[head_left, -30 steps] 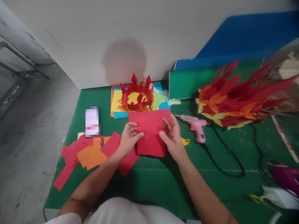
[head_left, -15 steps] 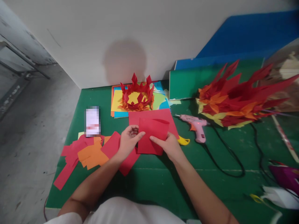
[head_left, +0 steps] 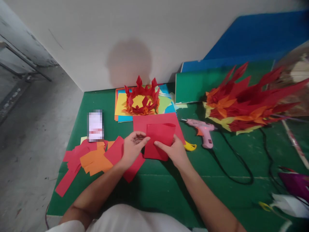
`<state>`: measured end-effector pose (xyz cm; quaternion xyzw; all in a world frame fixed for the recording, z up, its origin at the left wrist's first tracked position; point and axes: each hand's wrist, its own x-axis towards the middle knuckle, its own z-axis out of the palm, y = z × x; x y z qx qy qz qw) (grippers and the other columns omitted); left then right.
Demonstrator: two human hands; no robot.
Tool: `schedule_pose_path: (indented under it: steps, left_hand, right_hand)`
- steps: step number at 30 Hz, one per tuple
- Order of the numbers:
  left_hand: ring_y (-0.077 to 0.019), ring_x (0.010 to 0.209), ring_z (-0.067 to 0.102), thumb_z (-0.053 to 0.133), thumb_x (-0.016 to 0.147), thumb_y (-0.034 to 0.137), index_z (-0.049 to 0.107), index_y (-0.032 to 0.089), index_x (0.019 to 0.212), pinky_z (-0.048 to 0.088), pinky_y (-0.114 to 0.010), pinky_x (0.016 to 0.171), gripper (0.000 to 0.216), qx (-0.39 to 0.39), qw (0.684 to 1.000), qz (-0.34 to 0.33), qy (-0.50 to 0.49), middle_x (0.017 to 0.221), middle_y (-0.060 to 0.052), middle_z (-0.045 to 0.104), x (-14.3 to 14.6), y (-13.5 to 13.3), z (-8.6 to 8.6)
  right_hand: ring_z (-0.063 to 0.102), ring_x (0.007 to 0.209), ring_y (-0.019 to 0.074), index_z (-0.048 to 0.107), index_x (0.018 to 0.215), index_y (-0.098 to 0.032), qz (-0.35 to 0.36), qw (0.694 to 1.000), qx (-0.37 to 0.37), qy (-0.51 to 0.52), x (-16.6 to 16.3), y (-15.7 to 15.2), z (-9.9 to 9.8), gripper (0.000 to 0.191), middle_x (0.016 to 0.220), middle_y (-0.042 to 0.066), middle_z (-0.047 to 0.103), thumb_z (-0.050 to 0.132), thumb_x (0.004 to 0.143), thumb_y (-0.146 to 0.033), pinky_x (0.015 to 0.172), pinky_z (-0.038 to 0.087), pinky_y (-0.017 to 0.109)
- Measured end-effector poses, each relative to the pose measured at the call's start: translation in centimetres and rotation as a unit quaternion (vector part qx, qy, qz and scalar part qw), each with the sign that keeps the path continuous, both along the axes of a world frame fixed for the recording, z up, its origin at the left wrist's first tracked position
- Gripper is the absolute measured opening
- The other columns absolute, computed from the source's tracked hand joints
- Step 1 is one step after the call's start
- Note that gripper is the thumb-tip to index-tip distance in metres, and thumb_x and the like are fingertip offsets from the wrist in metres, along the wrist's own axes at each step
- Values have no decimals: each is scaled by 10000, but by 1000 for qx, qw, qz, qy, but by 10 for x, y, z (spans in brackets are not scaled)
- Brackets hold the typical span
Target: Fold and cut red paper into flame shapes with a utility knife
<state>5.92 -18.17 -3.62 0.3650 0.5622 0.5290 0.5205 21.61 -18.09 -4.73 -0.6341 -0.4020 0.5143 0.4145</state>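
Both my hands hold a folded red paper sheet over the green mat. My left hand pinches its left edge, thumb and fingers pressed together. My right hand presses on the lower right part, fingers closed on the paper. A larger red sheet lies flat beneath and behind it. A red and orange paper crown stands on a stack of coloured sheets further back.
Red and orange paper strips lie at the left, near a phone. A pink glue gun with black cord, yellow scissors handle and a big red-orange paper flame piece sit at the right. White wall behind.
The top part of the red sheet has been folded down towards me, making it shorter. My right hand moved from the sheet's right edge onto its lower front.
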Motion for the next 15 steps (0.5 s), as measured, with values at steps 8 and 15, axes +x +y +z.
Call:
schedule_pose_path:
  steps: [8, 15]
  left_hand:
    - [-119, 642, 623, 803, 596, 343, 631, 162, 721, 526, -244, 622, 280, 0, 1000, 3, 2, 678, -13, 661, -3, 3, -1]
    - [-124, 696, 634, 786, 647, 331, 632, 181, 762, 529, -237, 649, 244, 38, 999, 5, 18, 727, -6, 652, -4, 1, -2]
  right_hand:
    - [689, 900, 266, 649, 981, -173, 14, 996, 1, 91, 5, 1, 6, 517, 1017, 101, 724, 799, 578, -460, 770, 570, 396]
    - [693, 848, 257, 686, 896, -174, -5, 997, -17, 77, 5, 2, 5, 468, 943, 81, 740, 806, 561, -478, 751, 571, 391]
